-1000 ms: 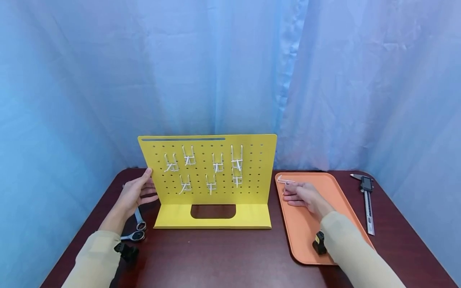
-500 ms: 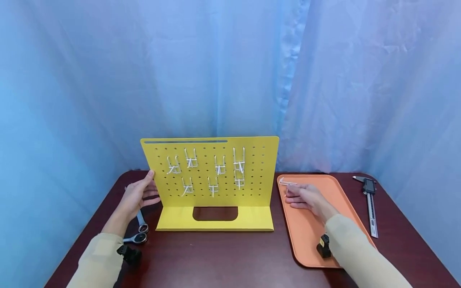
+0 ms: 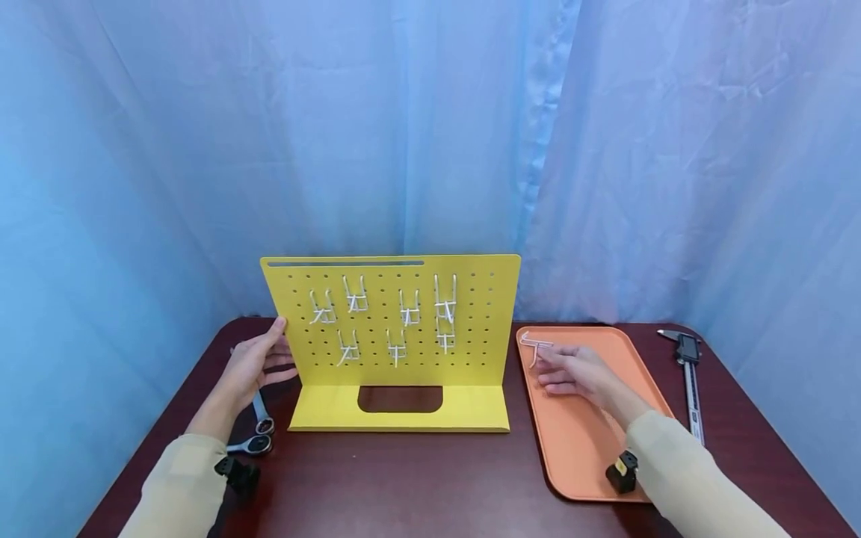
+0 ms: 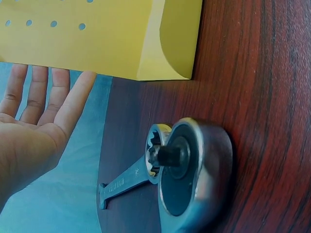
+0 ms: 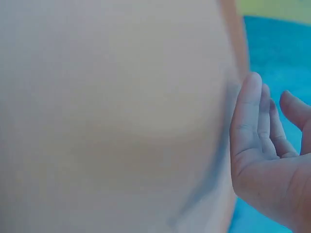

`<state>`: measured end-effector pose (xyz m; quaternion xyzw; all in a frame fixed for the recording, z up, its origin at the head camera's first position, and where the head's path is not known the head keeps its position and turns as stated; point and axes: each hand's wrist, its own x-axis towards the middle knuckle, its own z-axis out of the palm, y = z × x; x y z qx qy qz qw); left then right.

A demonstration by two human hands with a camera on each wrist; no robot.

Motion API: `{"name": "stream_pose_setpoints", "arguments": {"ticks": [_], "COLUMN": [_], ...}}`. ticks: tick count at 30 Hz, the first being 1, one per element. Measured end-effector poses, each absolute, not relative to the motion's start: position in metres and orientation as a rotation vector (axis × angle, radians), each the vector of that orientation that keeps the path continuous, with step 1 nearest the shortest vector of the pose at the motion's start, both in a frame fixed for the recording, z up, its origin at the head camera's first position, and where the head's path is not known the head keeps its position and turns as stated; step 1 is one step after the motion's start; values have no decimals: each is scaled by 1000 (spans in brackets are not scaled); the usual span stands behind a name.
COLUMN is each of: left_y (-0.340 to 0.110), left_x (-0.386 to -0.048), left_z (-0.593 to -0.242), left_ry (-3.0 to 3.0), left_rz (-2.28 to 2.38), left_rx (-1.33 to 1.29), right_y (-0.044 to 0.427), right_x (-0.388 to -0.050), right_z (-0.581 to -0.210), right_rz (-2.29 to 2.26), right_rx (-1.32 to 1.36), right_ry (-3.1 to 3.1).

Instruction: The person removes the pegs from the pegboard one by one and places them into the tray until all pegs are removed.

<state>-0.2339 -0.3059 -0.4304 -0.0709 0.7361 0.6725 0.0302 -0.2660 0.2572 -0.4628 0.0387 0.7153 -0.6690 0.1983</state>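
Observation:
A yellow pegboard stand stands on the table, with several white wire hooks hung in its holes. My left hand is at the board's left edge. Its thumb and fingertips reach that edge, and the fingers look fairly straight in the left wrist view. On the right, a loose white wire hook lies at the far left corner of an orange tray. My right hand is over the tray beside that hook, its fingertips close to it. In the right wrist view its thumb and fingers stand apart, with no hook visible between them.
A ratchet wrench and a combination spanner lie on the dark wooden table left of the board, partly behind my left arm. A digital caliper lies right of the tray. Blue curtains hang behind the table.
My right hand has shifted slightly to the right, and more of the loose hook shows beside its fingertips. The left hand stays at the board's edge. The head view has moved a little.

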Motion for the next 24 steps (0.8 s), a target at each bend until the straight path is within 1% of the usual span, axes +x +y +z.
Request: {"name": "stream_pose_setpoints", "arguments": {"ticks": [7,11,18,24], "left_y": [-305,-306,-305,-305], "left_x": [-235,-234,-235,-235], "left_z": [-428,-428,-431,-433], "left_ry": [2292,2290,2295,2310], "left_rz": [2071,2068,2060,2041], "left_rx": [-201,-214,-228,-239], "right_y": [245,234,203,177], "right_x": [-247,-238,-224,-227], "right_z": [-403,-376,-349,-338], "right_rz": [-1863,-1857,-1865,-1944], "right_rx": [-115,-209,-317,-359], "right_ry": [1998,1986,1910,1713]}}
